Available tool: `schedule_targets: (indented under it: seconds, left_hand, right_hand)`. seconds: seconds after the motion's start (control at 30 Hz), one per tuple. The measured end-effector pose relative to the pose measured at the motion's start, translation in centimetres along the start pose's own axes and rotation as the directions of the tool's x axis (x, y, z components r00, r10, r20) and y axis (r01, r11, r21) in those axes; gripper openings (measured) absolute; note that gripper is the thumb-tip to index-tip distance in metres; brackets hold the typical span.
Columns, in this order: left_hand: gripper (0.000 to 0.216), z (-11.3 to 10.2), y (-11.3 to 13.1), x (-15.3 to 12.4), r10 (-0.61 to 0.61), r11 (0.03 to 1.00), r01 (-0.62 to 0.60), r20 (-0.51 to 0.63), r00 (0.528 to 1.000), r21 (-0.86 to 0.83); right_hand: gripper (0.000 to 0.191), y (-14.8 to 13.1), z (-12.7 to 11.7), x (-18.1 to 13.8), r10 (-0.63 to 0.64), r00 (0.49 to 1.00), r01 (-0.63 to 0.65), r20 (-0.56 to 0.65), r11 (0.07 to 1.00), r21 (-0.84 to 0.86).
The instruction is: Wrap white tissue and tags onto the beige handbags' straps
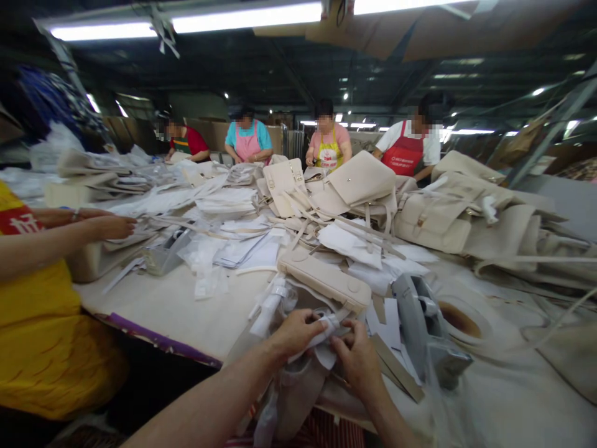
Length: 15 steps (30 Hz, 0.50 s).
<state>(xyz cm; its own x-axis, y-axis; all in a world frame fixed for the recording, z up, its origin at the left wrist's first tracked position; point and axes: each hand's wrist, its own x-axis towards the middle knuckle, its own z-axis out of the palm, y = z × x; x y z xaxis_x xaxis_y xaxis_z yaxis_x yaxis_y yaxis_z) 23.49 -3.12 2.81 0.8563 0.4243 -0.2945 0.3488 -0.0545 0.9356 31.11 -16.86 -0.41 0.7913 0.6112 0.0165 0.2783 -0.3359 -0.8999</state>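
My left hand (298, 331) is closed, thumb and fingers pinching a white wrapping sheet (326, 330) that is bunched around a part of a beige bag. On its other side my right hand (358, 356) has its fingers closed on the same wrapping sheet. What lies under the wrapping is hidden. The beige handbag (326, 280) lies tilted on the table's near edge just beyond my hands. White wrapped pieces (273, 305) hang at its left side, and greyish-beige material (301, 398) drapes below my hands toward my lap.
A grey tape dispenser (420, 330) stands at the right, beside a large roll (461, 320). Beige bags (433, 221) and white paper sheets (252, 249) heap across the table (177, 311). A co-worker in a yellow apron (51, 336) works at the left; several people stand across the table.
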Motion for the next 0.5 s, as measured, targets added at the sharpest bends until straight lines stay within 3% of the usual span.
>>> schedule_targets:
  seconds: [0.13,0.3,0.4,0.5]
  left_hand:
    - [0.029,-0.9,0.5,0.1,0.005,0.999,0.0,0.08,0.997,-0.053]
    - [0.031,-1.4,1.2,0.3,-0.012,0.998,0.018,0.104,0.994,-0.054]
    - [0.03,-1.5,1.5,0.3,-0.038,0.998,0.042,0.095,0.995,-0.038]
    - [0.028,-1.5,1.5,0.3,-0.052,0.998,0.055,0.102,0.993,-0.03]
  right_hand:
    - [0.026,-0.6,0.2,0.4,-0.045,0.999,0.044,0.011,0.997,0.058]
    - [0.024,-1.2,0.5,0.6,-0.068,0.994,0.074,-0.084,0.994,0.075]
    - [0.025,-0.7,0.1,0.4,-0.085,0.993,0.085,-0.078,0.996,-0.009]
    - [0.027,0.1,-0.9,0.1,-0.15,0.977,0.117,-0.15,0.97,-0.212]
